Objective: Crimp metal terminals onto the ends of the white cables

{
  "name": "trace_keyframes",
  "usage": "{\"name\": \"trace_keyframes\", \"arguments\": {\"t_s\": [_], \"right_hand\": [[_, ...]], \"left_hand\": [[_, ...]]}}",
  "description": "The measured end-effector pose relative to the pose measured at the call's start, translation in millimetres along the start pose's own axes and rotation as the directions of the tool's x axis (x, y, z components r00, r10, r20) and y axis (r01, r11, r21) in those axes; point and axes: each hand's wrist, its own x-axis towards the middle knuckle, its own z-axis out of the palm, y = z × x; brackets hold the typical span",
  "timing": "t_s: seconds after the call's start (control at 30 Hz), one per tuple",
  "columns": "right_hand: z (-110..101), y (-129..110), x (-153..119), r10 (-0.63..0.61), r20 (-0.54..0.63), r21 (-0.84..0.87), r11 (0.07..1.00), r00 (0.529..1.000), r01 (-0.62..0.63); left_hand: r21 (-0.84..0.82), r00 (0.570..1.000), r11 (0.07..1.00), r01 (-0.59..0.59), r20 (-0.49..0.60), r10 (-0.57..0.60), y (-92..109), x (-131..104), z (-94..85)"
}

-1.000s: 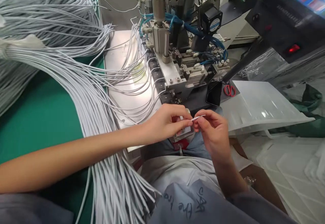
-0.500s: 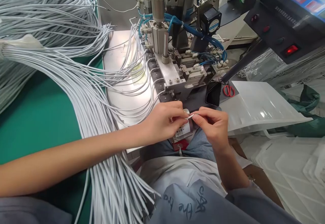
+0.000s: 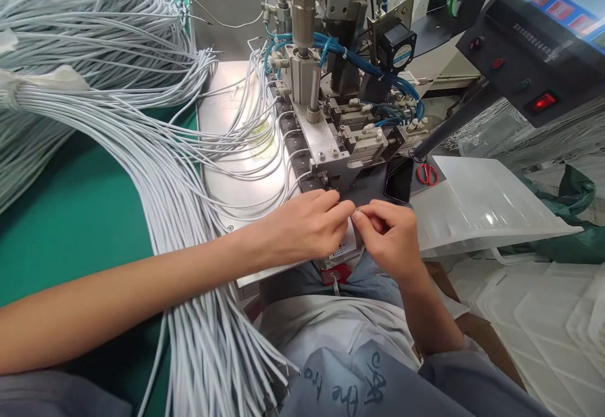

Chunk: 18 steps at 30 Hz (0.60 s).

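My left hand (image 3: 314, 225) is closed, its thumb and fingers pinching the end of a white cable that the fingers mostly hide. Against it, fingertip to fingertip, my right hand (image 3: 390, 234) pinches the tip of the same cable, where thin wires barely show. Both hands are just in front of the bench machine (image 3: 326, 133), above my lap. Under my left forearm runs a thick bundle of white cables (image 3: 161, 203), its loose ends hanging down at the front. Several single cables from it curve over the metal plate (image 3: 222, 184) into the machine's row of black slots.
A green table top (image 3: 94, 215) lies left, with a second heap of cables (image 3: 94, 20) behind. Right of the machine are a phone (image 3: 399, 179), red scissors (image 3: 427, 174) and a white plastic sheet (image 3: 486, 199). The control box (image 3: 534, 58) overhangs at upper right.
My left hand has rolled over and its fingers have closed further, covering the white cable end that showed before. The right hand has shifted slightly left, and the view has tilted a little.
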Motion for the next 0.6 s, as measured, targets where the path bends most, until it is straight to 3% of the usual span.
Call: {"name": "trace_keyframes", "arguments": {"t_s": [0.07,0.13,0.23,0.33,0.47,0.6], "right_hand": [[-3,3,4,0.025,0.072,0.088,0.996,0.997,-0.031],[-1,6,5,0.024,0.044,0.166,0.986,0.999,-0.031],[9,7,2,0.028,-0.093,0.25,0.968,0.995,-0.004],[20,8,-4,0.115,-0.158,0.334,0.941,0.981,-0.056],[27,10,-6,0.185,-0.203,0.359,0.928,0.962,-0.103],[22,13,-3,-0.025,-0.294,0.123,0.99,0.956,0.064]], "left_hand": [[-0.107,0.997,0.991,0.076,0.033,-0.073,-2,0,0.9],[-0.319,0.969,0.915,0.249,0.075,-0.237,-2,-1,5.7],[-0.657,0.892,0.624,0.423,0.18,-0.414,-2,-3,14.3],[-0.796,0.851,0.388,0.464,0.28,-0.444,-3,-3,17.7],[-0.793,0.817,0.354,0.496,0.289,-0.498,-3,-1,15.0],[-0.766,0.8,0.372,0.524,0.293,-0.524,-2,0,12.8]]}}
